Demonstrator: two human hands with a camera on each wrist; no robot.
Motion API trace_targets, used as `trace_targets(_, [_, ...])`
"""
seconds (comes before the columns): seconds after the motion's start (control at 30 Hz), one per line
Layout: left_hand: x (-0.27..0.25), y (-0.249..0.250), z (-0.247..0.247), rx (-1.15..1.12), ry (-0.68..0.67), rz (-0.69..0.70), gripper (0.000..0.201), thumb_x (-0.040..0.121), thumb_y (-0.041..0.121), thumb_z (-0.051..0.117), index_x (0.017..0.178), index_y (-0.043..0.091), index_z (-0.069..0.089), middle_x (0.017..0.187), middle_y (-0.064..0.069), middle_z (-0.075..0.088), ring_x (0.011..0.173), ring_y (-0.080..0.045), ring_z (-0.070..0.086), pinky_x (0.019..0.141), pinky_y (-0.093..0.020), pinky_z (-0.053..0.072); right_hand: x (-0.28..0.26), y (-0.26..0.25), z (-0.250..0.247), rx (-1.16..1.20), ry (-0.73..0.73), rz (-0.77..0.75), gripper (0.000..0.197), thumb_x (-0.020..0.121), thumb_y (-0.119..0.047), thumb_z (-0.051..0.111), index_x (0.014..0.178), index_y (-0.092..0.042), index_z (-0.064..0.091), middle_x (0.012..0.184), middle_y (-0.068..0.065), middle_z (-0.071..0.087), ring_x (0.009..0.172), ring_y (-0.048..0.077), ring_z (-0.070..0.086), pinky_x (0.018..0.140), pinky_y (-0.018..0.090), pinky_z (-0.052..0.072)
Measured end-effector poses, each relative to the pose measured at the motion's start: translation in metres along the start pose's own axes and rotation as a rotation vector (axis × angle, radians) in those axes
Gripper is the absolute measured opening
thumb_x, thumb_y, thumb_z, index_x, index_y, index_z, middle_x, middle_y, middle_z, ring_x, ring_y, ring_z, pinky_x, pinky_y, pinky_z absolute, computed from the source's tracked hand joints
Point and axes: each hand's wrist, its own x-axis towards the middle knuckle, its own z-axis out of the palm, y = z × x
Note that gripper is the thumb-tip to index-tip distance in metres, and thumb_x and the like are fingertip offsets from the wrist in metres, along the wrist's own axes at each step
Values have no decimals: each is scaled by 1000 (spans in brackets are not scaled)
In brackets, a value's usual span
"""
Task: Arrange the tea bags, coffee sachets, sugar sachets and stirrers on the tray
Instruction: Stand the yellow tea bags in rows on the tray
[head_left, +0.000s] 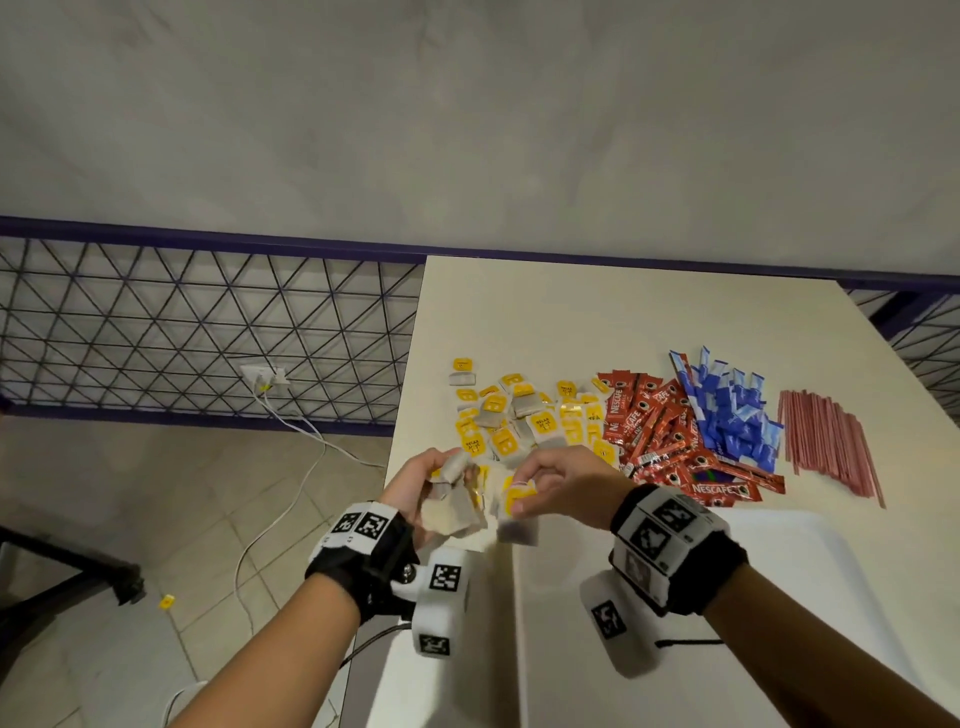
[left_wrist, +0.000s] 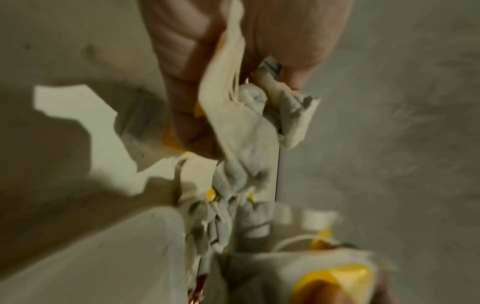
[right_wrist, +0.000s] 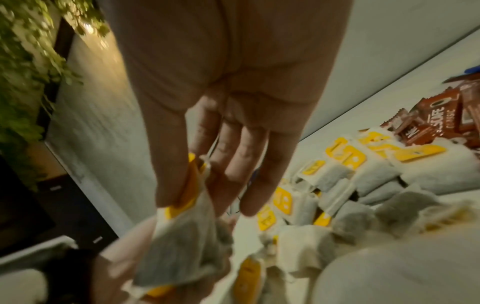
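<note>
On the white table lie a heap of tea bags with yellow tags, red coffee sachets, blue sugar sachets and a bundle of red stirrers. A white tray sits at the near edge. My left hand grips a bunch of tea bags above the table's near left corner. Beside it, my right hand pinches one tea bag by its yellow tag between thumb and fingers, with the bag hanging below. In the right wrist view the heap of tea bags lies just beyond the fingers.
The table's left edge drops to a tiled floor, where a small yellow tag lies. A purple lattice railing with a wall socket and white cable runs behind. A black stand is at the left.
</note>
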Motion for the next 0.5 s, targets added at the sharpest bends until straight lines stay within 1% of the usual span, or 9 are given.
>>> trace_targets(0.03, [-1, -6, 5, -7, -2, -34, 11, 66, 18, 48, 71, 9, 51, 61, -6, 53, 51, -21, 50, 51, -24, 46, -5, -2, 3, 8, -56, 5, 23, 74, 8, 69, 72, -11, 56, 41, -12, 46, 38, -3, 42, 48, 10, 38])
trace_targets(0.07, [-2, -13, 8, -10, 8, -56, 11, 71, 16, 46, 75, 9, 54, 63, -8, 54, 53, -23, 52, 51, -24, 47, -9, -3, 7, -2, -98, 11, 24, 73, 8, 69, 71, -12, 56, 49, -11, 54, 43, -2, 48, 51, 11, 43])
trace_targets(0.1, [-4, -18, 13, -30, 6, -74, 15, 77, 13, 43, 81, 8, 56, 66, -10, 57, 56, -26, 56, 52, -26, 49, -12, -3, 11, -10, -125, 14, 24, 73, 7, 70, 71, -13, 57, 60, -4, 58, 51, 2, 53, 55, 14, 47])
trace_targets(0.17, [-10, -26, 23, -75, -35, -101, 27, 81, 9, 37, 98, 1, 57, 77, -19, 64, 59, -29, 65, 53, -31, 54, -14, 3, 18, -22, -120, 2, 26, 74, 5, 70, 72, -17, 56, 74, 6, 56, 61, 11, 54, 58, 19, 50])
trace_targets(0.2, [-14, -28, 27, -75, -78, -119, 33, 79, 9, 36, 104, -4, 55, 81, -22, 66, 62, -31, 67, 54, -34, 56, -15, 7, 21, -29, -88, -6, 27, 75, 5, 69, 72, -18, 56, 74, 6, 55, 61, 12, 53, 57, 20, 50])
trace_targets(0.3, [-24, -36, 33, -46, -176, -175, 36, 79, 15, 37, 97, -5, 60, 80, -23, 68, 62, -33, 67, 55, -41, 57, -19, 16, 26, -21, 9, -20, 28, 77, 3, 69, 72, -20, 55, 50, -12, 55, 45, 2, 51, 51, 18, 46])
trace_targets(0.33, [-27, -37, 33, -44, -185, -178, 35, 80, 17, 37, 93, -3, 63, 79, -21, 68, 61, -33, 67, 57, -43, 57, -21, 19, 27, -15, 31, -20, 28, 77, 3, 69, 72, -20, 55, 45, -14, 53, 40, -1, 49, 49, 16, 45])
trace_targets(0.4, [-31, -39, 32, -23, -175, -173, 33, 80, 20, 41, 90, 1, 67, 80, -17, 69, 61, -31, 66, 58, -43, 56, -25, 23, 31, 22, 62, -19, 26, 77, 4, 68, 72, -18, 55, 55, -8, 53, 38, -3, 51, 45, 13, 46])
trace_targets(0.5, [-32, -41, 21, 96, -64, -141, 26, 86, 25, 48, 91, 5, 63, 74, -13, 68, 58, -27, 66, 60, -40, 55, -29, 28, 33, 31, 92, -32, 23, 79, 1, 68, 73, -17, 55, 67, 1, 51, 42, -1, 53, 49, 15, 51])
